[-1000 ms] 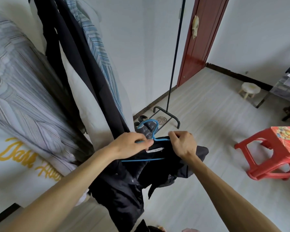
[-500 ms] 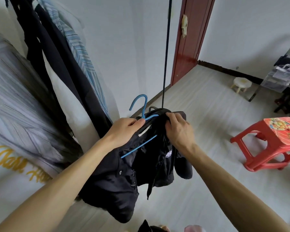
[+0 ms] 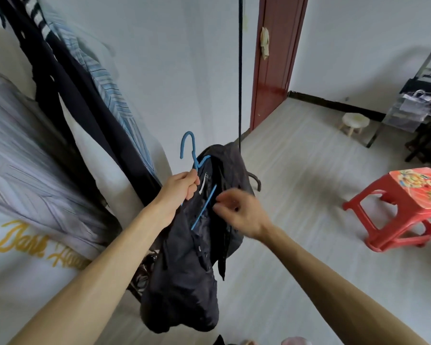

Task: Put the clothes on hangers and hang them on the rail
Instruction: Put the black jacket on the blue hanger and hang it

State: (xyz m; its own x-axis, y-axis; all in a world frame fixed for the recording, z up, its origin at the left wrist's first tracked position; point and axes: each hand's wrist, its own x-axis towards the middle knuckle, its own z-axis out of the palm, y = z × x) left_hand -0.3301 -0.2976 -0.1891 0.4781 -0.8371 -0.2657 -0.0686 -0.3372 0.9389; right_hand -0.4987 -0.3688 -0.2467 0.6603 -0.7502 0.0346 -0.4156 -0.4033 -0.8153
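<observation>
A black jacket (image 3: 184, 270) hangs on a blue hanger (image 3: 187, 145), whose hook points up and whose lower bar shows inside the open collar. My left hand (image 3: 182, 186) grips the hanger just below the hook and holds it up in front of me. My right hand (image 3: 239, 210) is blurred, with its fingertips at the jacket's front beside the hanger bar and nothing held in it. The rack's black upright pole (image 3: 240, 70) rises just behind the jacket. The rail itself is out of view above.
Clothes hang at the left: a black garment (image 3: 85, 108), a blue striped shirt (image 3: 115, 95), a grey striped one (image 3: 23, 158) and a white one with yellow lettering (image 3: 23, 245). A red stool (image 3: 408, 207) stands at the right, with a small white stool (image 3: 355, 122) and a cluttered table (image 3: 413, 108) beyond.
The jacket and hanger have risen and turned more upright. My right hand has left the jacket's shoulder and dropped to its front.
</observation>
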